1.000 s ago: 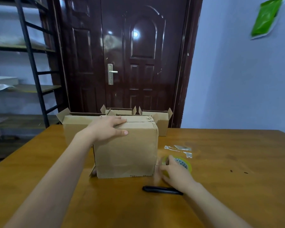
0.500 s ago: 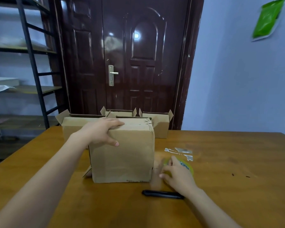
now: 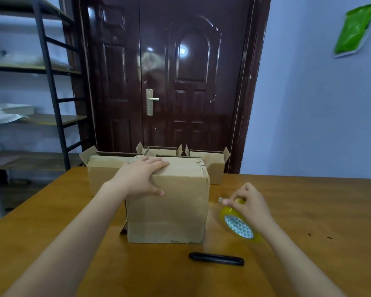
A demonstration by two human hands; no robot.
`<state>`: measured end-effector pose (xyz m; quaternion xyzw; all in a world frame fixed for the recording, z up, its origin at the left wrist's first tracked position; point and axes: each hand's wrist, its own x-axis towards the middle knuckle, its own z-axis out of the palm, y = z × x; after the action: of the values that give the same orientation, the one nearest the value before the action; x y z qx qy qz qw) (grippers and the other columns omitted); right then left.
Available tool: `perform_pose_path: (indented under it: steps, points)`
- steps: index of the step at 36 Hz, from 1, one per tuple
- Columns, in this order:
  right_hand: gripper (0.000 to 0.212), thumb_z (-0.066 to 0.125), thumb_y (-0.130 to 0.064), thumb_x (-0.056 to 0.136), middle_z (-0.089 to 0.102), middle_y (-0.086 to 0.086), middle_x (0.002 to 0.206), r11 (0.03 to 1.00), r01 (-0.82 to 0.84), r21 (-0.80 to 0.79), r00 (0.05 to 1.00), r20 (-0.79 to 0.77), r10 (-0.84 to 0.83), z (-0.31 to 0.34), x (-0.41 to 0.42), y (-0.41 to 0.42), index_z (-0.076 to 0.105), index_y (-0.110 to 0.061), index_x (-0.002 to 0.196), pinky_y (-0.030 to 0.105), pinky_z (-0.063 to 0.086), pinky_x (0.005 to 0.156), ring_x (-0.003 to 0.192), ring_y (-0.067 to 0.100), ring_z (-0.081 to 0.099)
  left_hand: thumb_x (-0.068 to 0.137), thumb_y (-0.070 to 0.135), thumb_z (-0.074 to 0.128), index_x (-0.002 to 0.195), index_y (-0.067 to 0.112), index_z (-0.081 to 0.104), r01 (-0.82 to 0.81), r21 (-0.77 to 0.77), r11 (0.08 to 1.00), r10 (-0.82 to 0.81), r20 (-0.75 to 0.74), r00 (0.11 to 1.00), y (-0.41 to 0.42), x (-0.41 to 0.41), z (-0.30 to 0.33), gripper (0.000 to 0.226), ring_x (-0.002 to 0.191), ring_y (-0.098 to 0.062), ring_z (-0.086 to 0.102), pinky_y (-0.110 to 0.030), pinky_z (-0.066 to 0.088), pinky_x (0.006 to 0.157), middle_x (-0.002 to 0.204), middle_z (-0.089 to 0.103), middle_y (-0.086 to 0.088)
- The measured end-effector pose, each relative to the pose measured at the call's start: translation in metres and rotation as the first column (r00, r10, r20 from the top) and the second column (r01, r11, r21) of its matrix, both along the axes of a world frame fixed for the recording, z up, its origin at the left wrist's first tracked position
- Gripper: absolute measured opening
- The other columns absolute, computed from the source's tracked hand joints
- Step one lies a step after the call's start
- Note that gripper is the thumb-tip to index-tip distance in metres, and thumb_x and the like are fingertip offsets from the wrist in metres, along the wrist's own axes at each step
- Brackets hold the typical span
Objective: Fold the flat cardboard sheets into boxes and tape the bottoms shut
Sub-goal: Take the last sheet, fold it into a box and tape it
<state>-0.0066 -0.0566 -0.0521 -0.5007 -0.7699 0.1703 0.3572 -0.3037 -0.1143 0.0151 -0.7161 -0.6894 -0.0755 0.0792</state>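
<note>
A folded cardboard box [image 3: 169, 213] stands on the wooden table [image 3: 308, 211] in front of me, its closed flaps facing up. My left hand [image 3: 141, 176] grips its top left edge, thumb on the front face. To the right of the box my right hand [image 3: 247, 203] holds a yellowish roll of clear tape [image 3: 238, 225] lifted and tilted above the table, fingers pinching at the tape's loose end.
A black cutter [image 3: 216, 258] lies on the table near the front. Three more folded boxes with open flaps stand behind: left [image 3: 103, 168], middle [image 3: 161, 150], right [image 3: 214, 166]. A dark door and a metal shelf [image 3: 51, 99] are beyond the table.
My right hand picked the tape roll up off the table and raised it. My left hand slid a little along the box top, and the box shifted slightly.
</note>
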Motion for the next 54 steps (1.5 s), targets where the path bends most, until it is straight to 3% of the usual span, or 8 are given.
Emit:
perform_pose_path:
  steps: [8, 16, 22, 28, 36, 39, 41, 54]
  points:
    - [0.023, 0.077, -0.034, 0.075, 0.051, 0.000, 0.082, 0.962, -0.105, 0.250, 0.992, -0.045, 0.120, 0.132, -0.032, -0.004, 0.065, -0.018, 0.064, 0.026, 0.039, 0.066, 0.074, 0.009, 0.049, 0.080, 0.079, 0.026, 0.147, 0.041, 0.026, 0.015, -0.010, 1.000, -0.015, 0.066, 0.998, -0.001, 0.004, 0.002, 0.077, 0.145, -0.011, 0.011, -0.056, -0.001, 0.114, 0.155, 0.021, 0.018]
    - [0.032, 0.065, -0.045, 0.084, 0.048, -0.002, 0.091, 0.872, -0.391, 0.296, 0.797, 0.582, 0.160, 0.186, -0.139, 0.001, 0.070, -0.014, 0.079, 0.032, 0.040, 0.068, 0.085, 0.020, 0.055, 0.098, 0.053, 0.018, 0.128, 0.025, 0.059, 0.086, 0.076, 0.993, -0.111, 0.426, 0.898, -0.001, 0.011, 0.014, 0.057, 0.129, -0.019, 0.044, -0.036, 0.025, 0.108, 0.136, 0.055, 0.001]
    - [0.027, 0.051, -0.027, 0.093, 0.055, 0.008, 0.100, 0.846, -0.491, 0.207, 0.579, 0.803, 0.140, 0.171, -0.185, 0.010, 0.070, -0.008, 0.094, 0.033, 0.043, 0.068, 0.093, 0.028, 0.060, 0.067, 0.089, 0.032, 0.113, 0.026, 0.065, 0.090, 0.119, 0.989, -0.149, 0.841, 0.520, 0.007, 0.002, 0.011, 0.085, 0.115, -0.015, 0.057, -0.039, 0.038, 0.107, 0.119, 0.065, 0.002]
    - [0.024, 0.047, -0.025, 0.095, 0.052, 0.003, 0.093, 0.846, -0.502, 0.180, 0.555, 0.817, 0.156, 0.173, -0.193, 0.015, 0.068, -0.013, 0.090, 0.034, 0.045, 0.070, 0.090, 0.027, 0.060, 0.085, 0.032, 0.064, 0.102, 0.023, 0.067, 0.010, 0.290, 0.957, -0.284, 0.929, 0.236, 0.014, 0.001, 0.014, 0.019, 0.092, -0.021, 0.060, -0.037, 0.047, 0.095, 0.096, 0.064, -0.010]
    - [0.032, 0.038, -0.031, 0.102, 0.040, 0.002, 0.101, 0.840, -0.524, 0.141, 0.514, 0.839, 0.180, 0.174, -0.187, 0.013, 0.061, -0.016, 0.116, 0.031, 0.038, 0.072, 0.086, 0.022, 0.052, 0.094, 0.009, 0.056, 0.076, 0.000, 0.063, -0.176, 0.316, 0.932, -0.251, 0.916, 0.312, 0.019, 0.005, 0.014, 0.022, 0.062, -0.005, 0.065, -0.030, 0.055, 0.079, 0.068, 0.065, -0.005]
    - [0.035, 0.048, -0.032, 0.098, 0.047, 0.009, 0.117, 0.866, -0.484, 0.129, 0.608, 0.761, 0.227, 0.170, -0.184, 0.017, 0.048, -0.013, 0.128, 0.034, 0.040, 0.076, 0.103, 0.029, 0.056, 0.093, 0.007, 0.056, 0.059, 0.006, 0.053, -0.213, 0.324, 0.922, -0.244, 0.912, 0.331, 0.019, 0.009, 0.013, 0.033, 0.058, -0.005, 0.061, -0.021, 0.051, 0.069, 0.060, 0.061, -0.001]
    - [0.045, 0.055, -0.034, 0.094, 0.048, 0.008, 0.122, 0.874, -0.465, 0.141, 0.678, 0.691, 0.249, 0.170, -0.180, 0.017, 0.042, -0.014, 0.132, 0.036, 0.042, 0.079, 0.106, 0.029, 0.056, 0.094, 0.012, 0.055, 0.063, 0.005, 0.050, -0.221, 0.344, 0.913, -0.259, 0.905, 0.337, 0.021, 0.010, 0.012, 0.032, 0.066, -0.015, 0.064, -0.036, 0.055, 0.080, 0.064, 0.060, -0.004]
    - [0.049, 0.079, -0.047, 0.069, 0.051, -0.011, 0.081, 0.876, -0.481, 0.020, 0.768, 0.492, 0.410, 0.137, -0.119, -0.002, 0.045, -0.028, 0.100, 0.021, 0.039, 0.059, 0.074, 0.009, 0.051, 0.094, 0.012, 0.053, 0.060, 0.014, 0.036, -0.378, 0.449, 0.810, -0.237, 0.839, 0.490, 0.025, 0.008, 0.009, 0.038, 0.059, -0.014, 0.033, -0.028, 0.029, 0.055, 0.060, 0.037, 0.002]
